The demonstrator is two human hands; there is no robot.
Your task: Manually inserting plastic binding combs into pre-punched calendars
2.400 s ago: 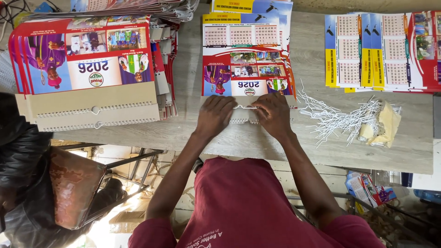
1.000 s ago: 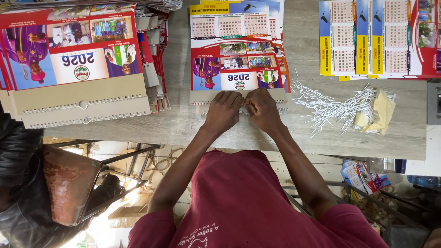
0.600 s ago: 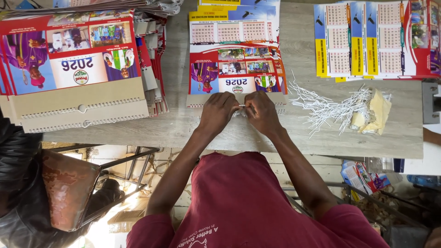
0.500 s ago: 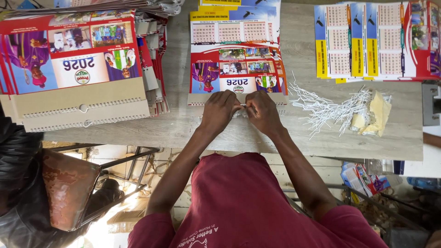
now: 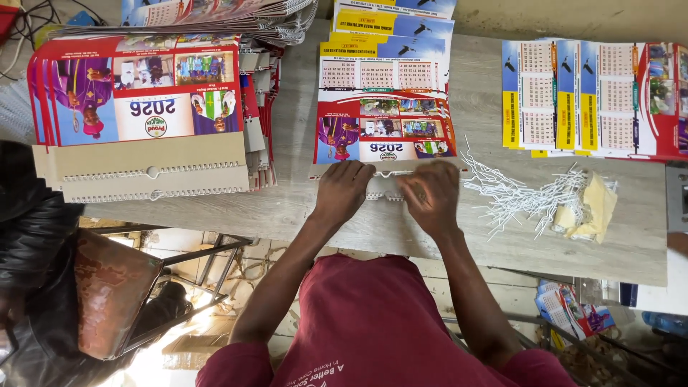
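The calendar [image 5: 385, 107] lay flat on the wooden table [image 5: 459, 229], its bound edge nearest the person, straight ahead of the maroon shirt. Both hands rested on that edge, over the white wire binding [image 5: 387, 188]. The left hand [image 5: 342, 192] pressed down with fingers curled together on the binding's left part. The right hand [image 5: 432, 196] was blurred, so its grip cannot be told for certain; its fingers seemed bent onto the wire just beside the left hand.

To the right of the hands, a loose heap of white wire hangers [image 5: 522, 196] sprawled on the table, touching a crumpled yellow cloth [image 5: 592, 208]. Beyond these lay a row of printed calendar sheets [image 5: 588, 97]. On the left stood a stack of finished calendars [image 5: 140, 118] with tan backing boards, well apart from the hands. A dark bag [image 5: 43, 265] sat beside the table's near left.
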